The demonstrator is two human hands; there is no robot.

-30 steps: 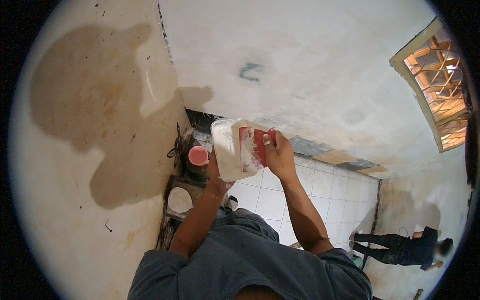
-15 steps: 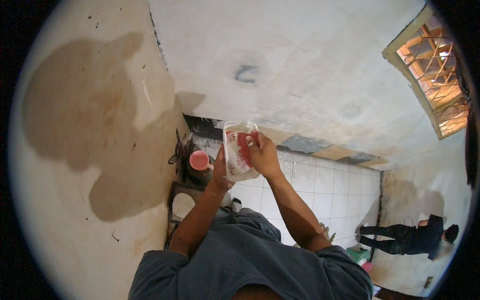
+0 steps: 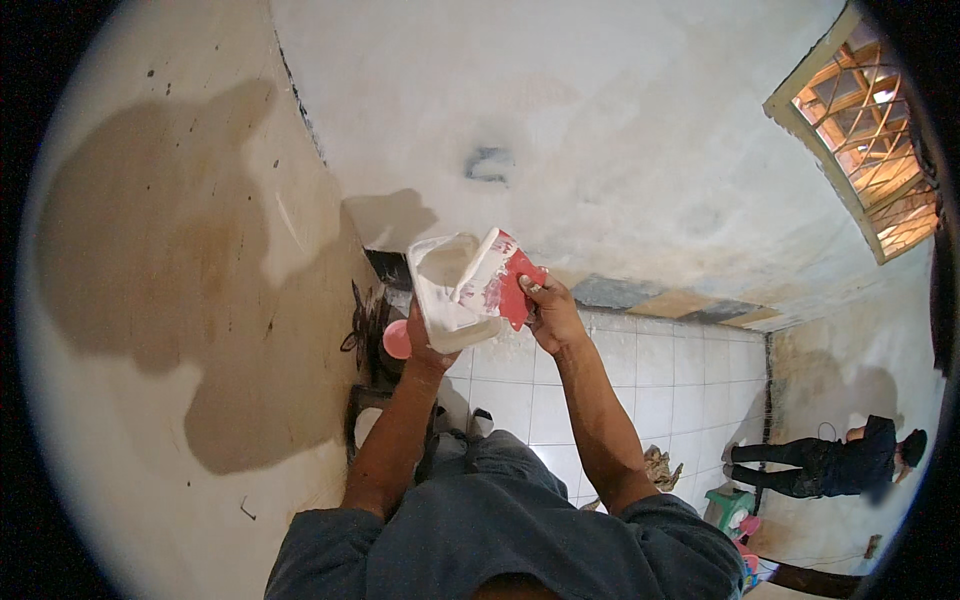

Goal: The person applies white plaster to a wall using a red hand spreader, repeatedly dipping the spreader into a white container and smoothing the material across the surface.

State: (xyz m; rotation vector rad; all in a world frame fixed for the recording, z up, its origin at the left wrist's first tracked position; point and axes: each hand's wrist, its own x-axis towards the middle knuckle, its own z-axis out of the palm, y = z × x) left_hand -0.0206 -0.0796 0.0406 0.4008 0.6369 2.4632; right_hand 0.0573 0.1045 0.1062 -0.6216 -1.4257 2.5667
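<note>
My left hand (image 3: 428, 347) holds up a white rectangular tub (image 3: 440, 293) smeared with white paste, its open side facing me. My right hand (image 3: 551, 311) grips a red flat scraper (image 3: 498, 279) coated in white paste, its blade resting at the tub's right rim. Both are raised in front of a white plastered wall (image 3: 600, 130). A pink round lid or cup (image 3: 396, 340) shows just below the tub, beside my left wrist.
A plastered wall at left has a large damp brown patch (image 3: 170, 280). White floor tiles (image 3: 660, 380) lie below. Another person (image 3: 830, 465) bends over at the far right near a green stool (image 3: 728, 503). A window with a wooden frame (image 3: 860, 150) is at upper right.
The tub has turned so its open side faces me, and the scraper now rests at its right rim. The other person has shifted slightly.
</note>
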